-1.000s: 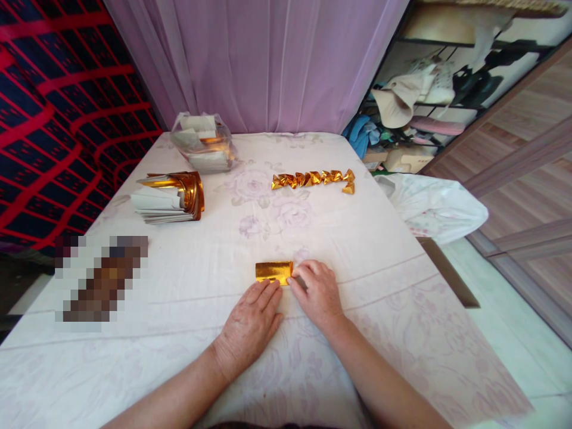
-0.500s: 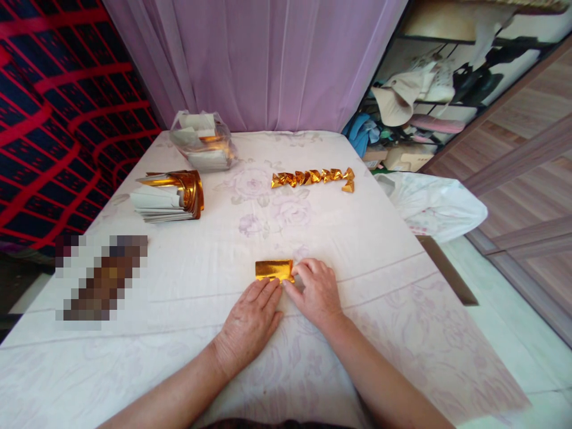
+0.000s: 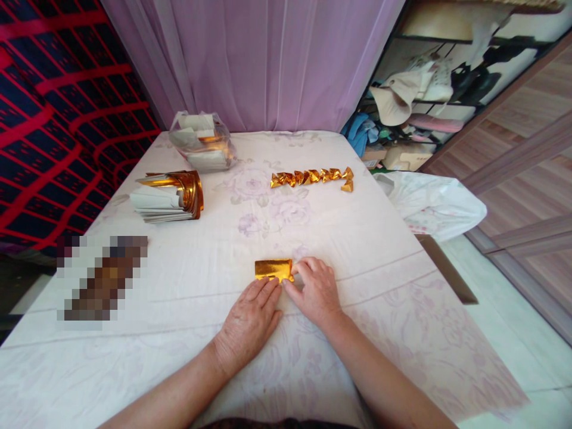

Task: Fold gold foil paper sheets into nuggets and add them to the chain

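Observation:
A folded strip of gold foil paper (image 3: 273, 268) lies flat on the table in front of me. My left hand (image 3: 254, 310) rests flat, its fingertips pressing on the strip's near edge. At the right end, my right hand (image 3: 316, 290) has its thumb and fingers bent around the paper's edge, where a small part is turned up. The fingers hide some of that end. Farther off stands a row of small folded gold foil pieces (image 3: 313, 177), with one piece set just below its right end.
On the left are a stack of gold-and-white paper sheets (image 3: 163, 199) and a clear plastic bag (image 3: 203, 143) of more sheets. A blurred patch (image 3: 105, 277) covers something at the left edge. Beyond the right edge are a white bag (image 3: 440, 205) and a shelf with a cap (image 3: 395, 98).

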